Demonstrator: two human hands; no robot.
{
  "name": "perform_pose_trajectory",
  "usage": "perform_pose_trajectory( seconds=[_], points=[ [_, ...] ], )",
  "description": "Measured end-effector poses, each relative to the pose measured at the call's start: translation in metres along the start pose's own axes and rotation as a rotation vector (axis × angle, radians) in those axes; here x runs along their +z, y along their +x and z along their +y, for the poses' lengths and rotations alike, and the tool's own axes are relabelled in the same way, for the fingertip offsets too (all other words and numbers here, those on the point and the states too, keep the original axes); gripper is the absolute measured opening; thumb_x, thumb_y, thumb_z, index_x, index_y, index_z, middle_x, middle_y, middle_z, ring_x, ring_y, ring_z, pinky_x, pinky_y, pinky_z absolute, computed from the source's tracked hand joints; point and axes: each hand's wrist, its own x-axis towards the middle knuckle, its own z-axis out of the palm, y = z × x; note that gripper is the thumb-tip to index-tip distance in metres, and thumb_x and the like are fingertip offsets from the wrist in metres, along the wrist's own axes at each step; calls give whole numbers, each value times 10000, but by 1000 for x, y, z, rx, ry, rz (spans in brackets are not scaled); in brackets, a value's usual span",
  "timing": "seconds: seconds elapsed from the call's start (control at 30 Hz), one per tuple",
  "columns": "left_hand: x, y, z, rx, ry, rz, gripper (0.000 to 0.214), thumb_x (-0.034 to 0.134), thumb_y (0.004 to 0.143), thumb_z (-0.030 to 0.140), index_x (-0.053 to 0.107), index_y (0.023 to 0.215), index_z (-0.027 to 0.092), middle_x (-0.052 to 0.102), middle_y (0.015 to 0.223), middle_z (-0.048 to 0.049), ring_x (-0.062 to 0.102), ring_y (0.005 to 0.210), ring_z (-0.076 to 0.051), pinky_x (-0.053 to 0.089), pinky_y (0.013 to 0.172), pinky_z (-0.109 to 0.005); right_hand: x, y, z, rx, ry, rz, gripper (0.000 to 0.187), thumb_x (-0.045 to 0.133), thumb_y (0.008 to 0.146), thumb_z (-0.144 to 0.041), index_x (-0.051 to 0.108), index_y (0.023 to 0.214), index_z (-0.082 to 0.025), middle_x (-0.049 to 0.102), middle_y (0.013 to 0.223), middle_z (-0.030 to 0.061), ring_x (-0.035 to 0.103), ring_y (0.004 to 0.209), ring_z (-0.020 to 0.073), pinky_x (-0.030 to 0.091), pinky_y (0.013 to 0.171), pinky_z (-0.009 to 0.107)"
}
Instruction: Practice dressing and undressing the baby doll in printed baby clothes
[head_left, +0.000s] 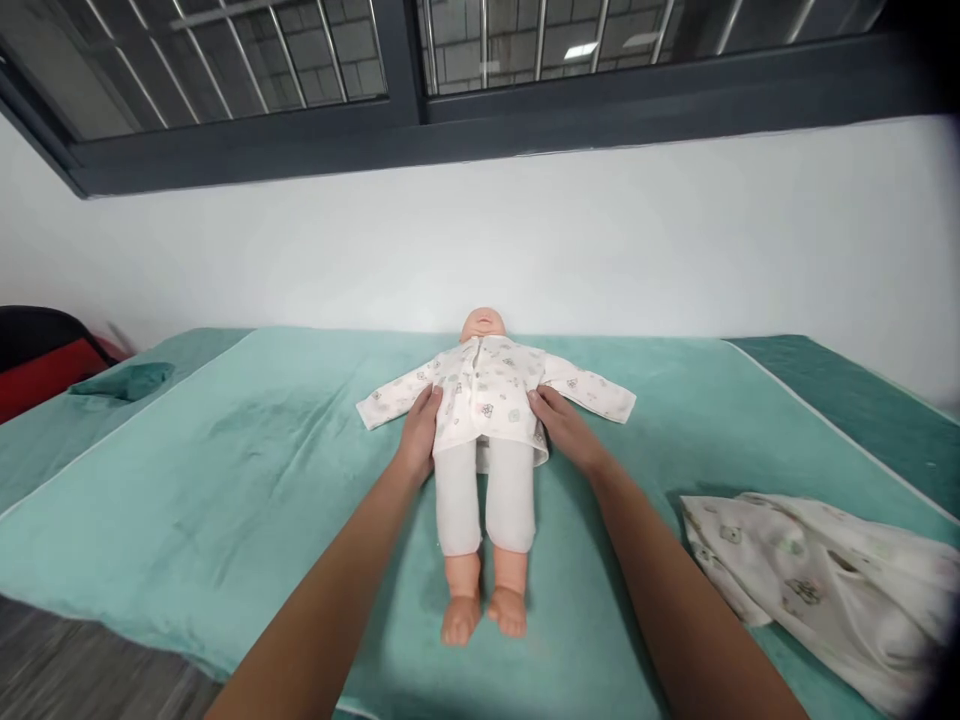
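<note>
A baby doll [510, 570] lies on its back on a green bed cover, head toward the wall and bare feet toward me. It is dressed in a white patterned baby shirt [495, 395], buttoned down the front with both sleeves spread outward, over white legs. My left hand [422, 428] grips the doll's left-hand side in the picture at the waist, thumb on the shirt. Opposite it, my right hand [564, 422] is closed on the other side, fingers pressed to the shirt. The undersides of both grips are hidden.
At the right, a crumpled white patterned cloth or garment [817, 580] lies on the green cover [225, 450]. A small dark green bundle [124, 381] and a red and black bag [45, 360] are at the far left. A white wall [480, 240] and barred window stand behind.
</note>
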Motion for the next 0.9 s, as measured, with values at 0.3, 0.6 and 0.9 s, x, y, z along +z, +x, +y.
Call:
perform_pose_trajectory(
  seconds=[0.3, 0.6, 0.9],
  points=[
    [-35, -46, -9, 203, 334, -3, 417, 557, 841, 504, 664, 1062, 167, 684, 976, -57, 593, 856, -186, 455, 782, -305, -7, -96, 14, -130, -673, 279, 325, 454, 907, -330, 591, 1145, -157, 628, 1146, 140, 546, 1106, 287, 405, 972, 459],
    [-79, -78, -5, 186, 471, 19, 377, 544, 825, 445, 610, 1061, 158, 570, 704, 14, 530, 639, -152, 428, 628, -279, -96, -264, 12, 53, -1363, 568, 446, 431, 922, -404, 502, 1297, -174, 515, 1371, 165, 455, 1265, 371, 267, 1055, 588],
    [-43, -168, 9, 536, 754, -220, 245, 456, 899, 293, 610, 1075, 219, 647, 1023, -68, 592, 974, -228, 442, 902, -405, -91, -194, -61, 207, -549, 306, 268, 450, 894, -404, 604, 970, -198, 675, 949, 68, 619, 838, 235, 451, 734, 338]
  ],
)
